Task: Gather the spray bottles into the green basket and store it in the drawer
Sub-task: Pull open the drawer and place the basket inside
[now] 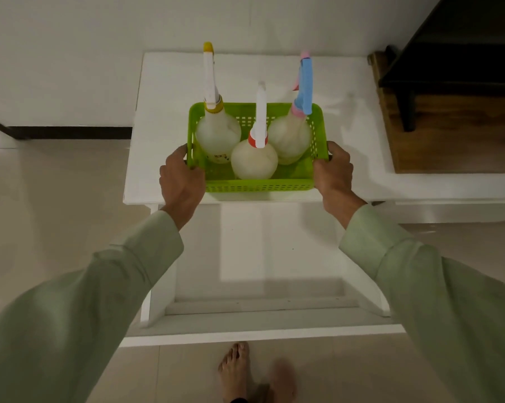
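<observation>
Green basket on white cabinet top

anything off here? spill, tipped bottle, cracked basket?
Nothing stands out. All three spray bottles stand upright inside the green basket, with no visible spill or crack. Left hand and right hand grip its two ends above the white cabinet top. The open drawer below looks empty.

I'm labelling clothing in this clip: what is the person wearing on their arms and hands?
Both arms wear long, loose, pale green sleeves with cuffs ending at the wrists. The left hand and right hand are bare: no gloves, rings or watch visible.
</observation>
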